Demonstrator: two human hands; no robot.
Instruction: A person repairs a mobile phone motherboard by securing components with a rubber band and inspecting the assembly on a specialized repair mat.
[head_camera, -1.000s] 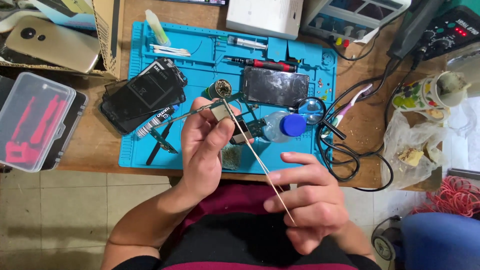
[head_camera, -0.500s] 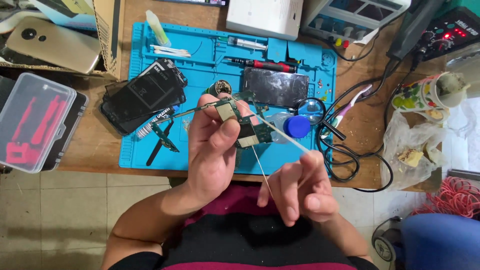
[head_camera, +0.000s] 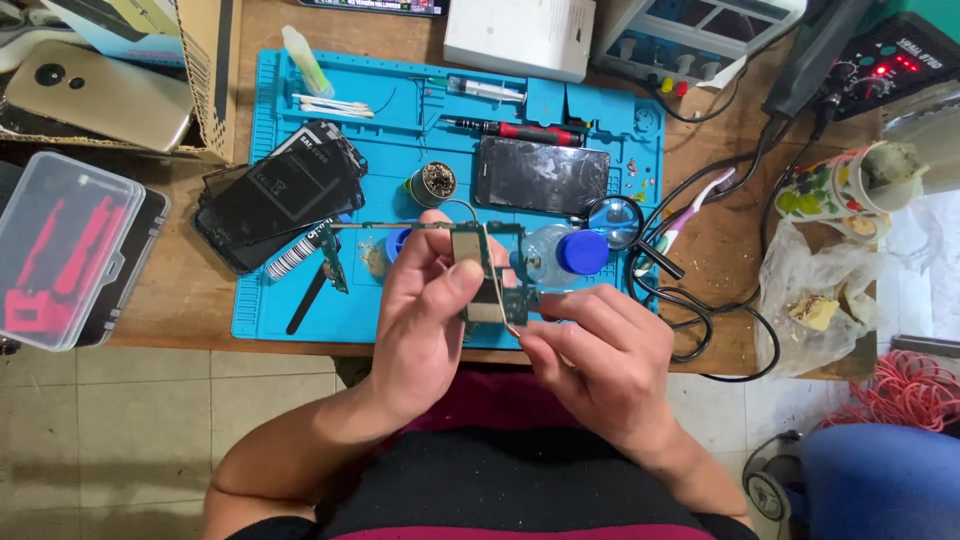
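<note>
Right hand (head_camera: 600, 375), nearest the camera at 5 o'clock: fingers curled tight, tips pinching a thin strip of solder wick (head_camera: 505, 318) at the lower edge of the circuit board (head_camera: 490, 285).

Left hand (head_camera: 425, 315), at 7 o'clock of the board: fingers closed around the board, thumb pressed on its metal shield. The board is held above the near edge of the blue repair mat (head_camera: 300, 180), clear of the tabletop (head_camera: 190, 290).

Just beyond the hands, at 1 o'clock: clear bottle with blue cap (head_camera: 565, 252), lying on its side; magnifier (head_camera: 613, 215) beside it.

Farther, at 12 o'clock: round solder spool (head_camera: 432, 184); dark phone (head_camera: 540, 174), screen up; red-handled screwdriver (head_camera: 520, 131).

At 10 o'clock: stack of black phone back covers (head_camera: 275, 190). Far left, at 9 o'clock: clear plastic box (head_camera: 65, 250) with red parts inside.
</note>
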